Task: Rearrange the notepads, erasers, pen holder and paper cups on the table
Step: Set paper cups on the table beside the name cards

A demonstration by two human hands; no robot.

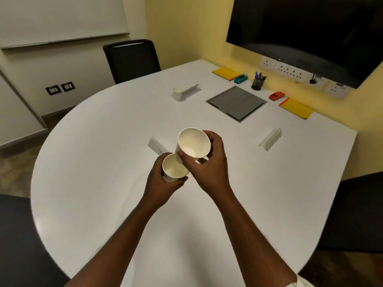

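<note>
The left hand (163, 181) wraps its fingers round the wall of the low cup (175, 169) and holds it upright above the desk (93, 152). The right hand (207, 168) grips the high cup (193, 142) low on its wall, tilted so the mouth faces the camera. Its base sits at the low cup's rim. Whether the two touch is hard to tell, as the right thumb covers the spot. Gripping by the walls leaves both mouths free, which suits either nesting the cups or pulling them apart.

The far cup (177, 93) stands alone, just beside the far card (191, 90). The near card (156, 146) lies just behind the hands, and the right card (271, 139) sits well apart to the right. Neither has a cup, so the two held cups probably belong there, one per seat.

Along the wall edge run the far pad (227, 73), teal eraser (241, 78), pen holder (258, 82), red eraser (276, 95) and near pad (296, 108). An eraser and a pad lie on each side of the holder, so that row looks already set. The cups seem to be what remains.
</note>
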